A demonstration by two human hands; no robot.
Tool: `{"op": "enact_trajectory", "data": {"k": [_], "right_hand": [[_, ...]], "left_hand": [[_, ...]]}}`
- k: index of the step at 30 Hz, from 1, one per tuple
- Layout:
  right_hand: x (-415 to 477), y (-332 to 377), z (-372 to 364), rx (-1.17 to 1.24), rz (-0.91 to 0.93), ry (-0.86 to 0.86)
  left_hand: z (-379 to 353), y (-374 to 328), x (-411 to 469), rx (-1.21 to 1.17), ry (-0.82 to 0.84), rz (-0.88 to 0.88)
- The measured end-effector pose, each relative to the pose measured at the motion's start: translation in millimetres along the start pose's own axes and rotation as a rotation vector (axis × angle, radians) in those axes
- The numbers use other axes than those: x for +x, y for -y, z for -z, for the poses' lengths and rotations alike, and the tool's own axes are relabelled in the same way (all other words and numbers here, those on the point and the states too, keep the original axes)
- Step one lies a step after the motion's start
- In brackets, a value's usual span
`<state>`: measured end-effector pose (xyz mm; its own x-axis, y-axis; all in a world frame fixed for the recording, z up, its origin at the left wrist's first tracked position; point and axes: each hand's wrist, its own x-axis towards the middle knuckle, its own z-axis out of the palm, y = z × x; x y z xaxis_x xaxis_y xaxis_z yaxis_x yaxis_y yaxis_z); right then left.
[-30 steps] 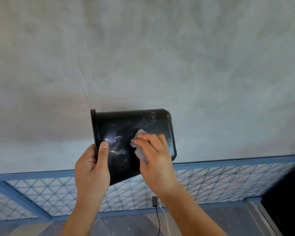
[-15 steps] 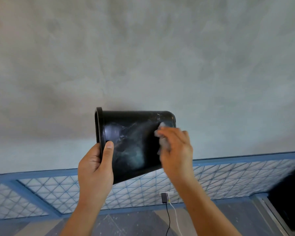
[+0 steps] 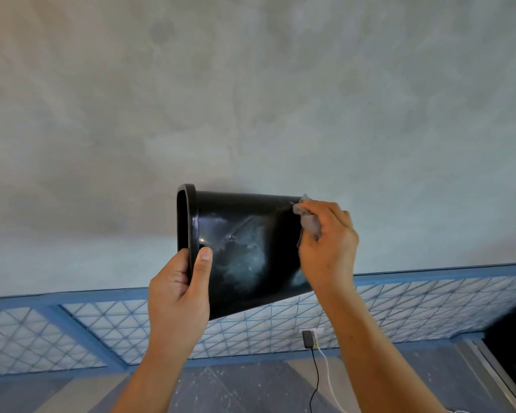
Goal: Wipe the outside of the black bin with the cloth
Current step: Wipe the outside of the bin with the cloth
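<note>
black bin point(image 3: 245, 251) held sideways in the air before a grey wall point(image 3: 251, 99). left hand point(image 3: 178, 293) clamps its rim, thumb on the outside. right hand point(image 3: 328, 245) pinches grey cloth point(image 3: 310, 223) against the bin's base end.

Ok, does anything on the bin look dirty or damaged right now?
Yes. The black bin, held sideways by its rim in the left hand, shows a pale cloudy smear with streaks mid-wall. The right hand presses the cloth at the base end, away from it.

Both forearms raised; left hand point(image 3: 178, 296) clamped, thumb extended upward; right hand point(image 3: 328, 248) fingers curled closed.
</note>
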<state>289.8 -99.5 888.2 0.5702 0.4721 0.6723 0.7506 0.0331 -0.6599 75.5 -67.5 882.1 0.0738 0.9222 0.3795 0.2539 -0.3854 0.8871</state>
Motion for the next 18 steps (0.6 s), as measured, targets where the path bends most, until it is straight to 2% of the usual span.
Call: {"op": "enact_trajectory", "data": {"k": [6, 10, 12, 14, 18], "right_hand": [[-46, 54, -31, 0.078, 0.185, 0.171], [-22, 33, -20, 0.111, -0.154, 0.030], [-13, 35, -21, 0.088, -0.187, -0.014], [-21, 55, -32, 0.103, -0.085, 0.000], [-64, 85, -43, 0.118, 0.110, 0.176]], "left_hand": [[27, 16, 12, -0.003, 0.004, 0.009], [43, 21, 17, -0.005, 0.028, -0.017], [45, 21, 17, -0.006, 0.054, -0.038], [46, 22, 17, -0.027, 0.071, -0.042], [51, 27, 21, -0.066, 0.060, -0.023]]}}
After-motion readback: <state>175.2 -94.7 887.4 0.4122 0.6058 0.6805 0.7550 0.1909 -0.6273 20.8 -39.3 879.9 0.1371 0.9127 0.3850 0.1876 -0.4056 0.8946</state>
